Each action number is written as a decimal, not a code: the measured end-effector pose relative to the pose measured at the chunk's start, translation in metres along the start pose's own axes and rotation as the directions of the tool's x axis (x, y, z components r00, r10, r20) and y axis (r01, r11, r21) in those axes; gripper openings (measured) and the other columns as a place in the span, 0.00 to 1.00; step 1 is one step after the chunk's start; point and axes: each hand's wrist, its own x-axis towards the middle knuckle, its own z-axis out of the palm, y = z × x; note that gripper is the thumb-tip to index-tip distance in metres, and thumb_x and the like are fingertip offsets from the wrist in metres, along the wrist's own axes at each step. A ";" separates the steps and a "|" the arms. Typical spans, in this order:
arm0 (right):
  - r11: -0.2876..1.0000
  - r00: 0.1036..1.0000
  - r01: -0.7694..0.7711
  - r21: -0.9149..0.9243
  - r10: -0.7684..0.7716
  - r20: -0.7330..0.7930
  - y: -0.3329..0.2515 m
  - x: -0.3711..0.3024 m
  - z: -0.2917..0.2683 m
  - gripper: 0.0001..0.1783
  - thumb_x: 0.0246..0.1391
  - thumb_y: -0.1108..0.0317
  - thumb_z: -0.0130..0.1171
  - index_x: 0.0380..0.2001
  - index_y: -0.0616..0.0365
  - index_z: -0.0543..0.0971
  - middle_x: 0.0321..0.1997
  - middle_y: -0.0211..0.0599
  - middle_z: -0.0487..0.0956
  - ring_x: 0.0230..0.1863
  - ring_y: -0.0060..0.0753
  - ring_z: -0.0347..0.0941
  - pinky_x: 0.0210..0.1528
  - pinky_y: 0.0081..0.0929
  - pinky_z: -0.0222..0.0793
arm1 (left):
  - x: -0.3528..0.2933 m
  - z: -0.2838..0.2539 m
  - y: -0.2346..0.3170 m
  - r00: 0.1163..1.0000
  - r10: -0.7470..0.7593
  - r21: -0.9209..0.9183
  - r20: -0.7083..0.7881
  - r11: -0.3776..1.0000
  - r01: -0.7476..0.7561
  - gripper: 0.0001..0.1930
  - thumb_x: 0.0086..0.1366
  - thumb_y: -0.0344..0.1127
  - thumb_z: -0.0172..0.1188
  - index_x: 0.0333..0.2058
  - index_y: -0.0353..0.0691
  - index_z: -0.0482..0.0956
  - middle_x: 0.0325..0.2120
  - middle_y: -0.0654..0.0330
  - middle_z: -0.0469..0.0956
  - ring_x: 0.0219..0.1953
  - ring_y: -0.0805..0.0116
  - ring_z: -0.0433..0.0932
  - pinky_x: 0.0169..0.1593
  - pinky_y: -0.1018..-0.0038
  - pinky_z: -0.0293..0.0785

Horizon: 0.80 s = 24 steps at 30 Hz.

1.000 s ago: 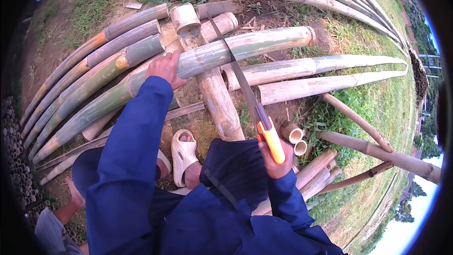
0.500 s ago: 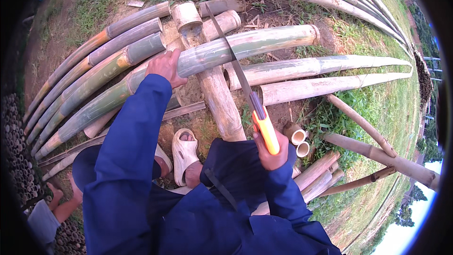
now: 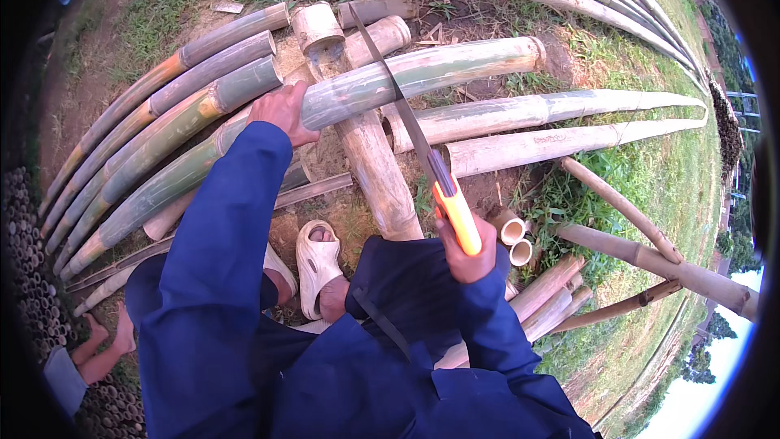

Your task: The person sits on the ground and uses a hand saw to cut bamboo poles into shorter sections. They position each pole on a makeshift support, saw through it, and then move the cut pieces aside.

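A thick green bamboo pole (image 3: pixel 422 73) lies across a pale log (image 3: pixel 378 171) that props it off the ground. My left hand (image 3: pixel 280 111) presses down on the pole's left part. My right hand (image 3: pixel 467 248) grips the orange handle of a hand saw (image 3: pixel 406 118), whose long blade slants up and left across the green pole. Both arms are in blue sleeves.
Several long bamboo poles (image 3: pixel 162 126) lie side by side at the left, more (image 3: pixel 552 106) stretch to the right and along the top. Short cut bamboo pieces (image 3: pixel 512 232) lie near my right hand. My foot in a white sandal (image 3: pixel 317 264) rests below the log. Another person's bare feet (image 3: pixel 101 341) show at lower left.
The saw has slid slightly down and back toward me along the pole. My left hand stays on the green pole.
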 end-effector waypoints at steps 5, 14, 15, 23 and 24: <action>0.990 0.994 0.111 0.087 -0.113 0.012 0.015 0.049 0.029 0.09 0.60 0.72 0.69 0.39 0.66 0.83 0.24 0.35 0.80 0.27 0.22 0.72 0.33 0.27 0.71 | 0.003 0.000 -0.005 0.999 0.032 0.000 -0.023 1.000 -0.032 0.39 0.44 0.52 0.76 0.53 0.42 0.73 0.44 0.47 0.83 0.45 0.43 0.85 0.51 0.52 0.81; 0.999 0.999 0.034 -0.034 -0.034 -0.011 -0.001 -0.018 -0.010 0.14 0.59 0.77 0.66 0.49 0.66 0.84 0.30 0.43 0.86 0.31 0.29 0.82 0.37 0.28 0.76 | 0.006 -0.004 0.001 1.000 -0.004 -0.028 0.030 1.000 0.005 0.38 0.42 0.49 0.76 0.53 0.44 0.75 0.42 0.47 0.85 0.46 0.42 0.84 0.52 0.52 0.80; 1.000 1.000 0.026 0.009 -0.026 0.005 0.009 0.020 0.007 0.10 0.60 0.75 0.66 0.44 0.65 0.84 0.25 0.42 0.82 0.25 0.26 0.75 0.32 0.30 0.72 | 0.004 -0.002 0.001 0.999 -0.012 -0.023 0.050 1.000 0.013 0.38 0.42 0.49 0.76 0.53 0.44 0.75 0.42 0.47 0.85 0.45 0.42 0.84 0.52 0.52 0.80; 0.999 0.999 0.022 0.032 -0.023 0.026 -0.001 -0.030 -0.018 0.19 0.59 0.76 0.68 0.53 0.66 0.83 0.30 0.38 0.84 0.32 0.23 0.79 0.41 0.28 0.76 | 0.003 -0.004 -0.009 0.998 -0.033 -0.037 0.061 0.999 0.035 0.38 0.43 0.49 0.76 0.54 0.45 0.75 0.43 0.47 0.85 0.45 0.41 0.84 0.52 0.52 0.79; 0.999 0.999 0.033 -0.017 -0.033 0.030 -0.004 -0.059 -0.035 0.20 0.58 0.76 0.68 0.55 0.66 0.83 0.31 0.38 0.85 0.33 0.24 0.80 0.41 0.27 0.76 | 0.001 -0.009 -0.004 0.996 -0.053 -0.022 0.071 0.998 0.054 0.38 0.43 0.49 0.76 0.54 0.44 0.75 0.43 0.47 0.85 0.45 0.42 0.84 0.52 0.52 0.79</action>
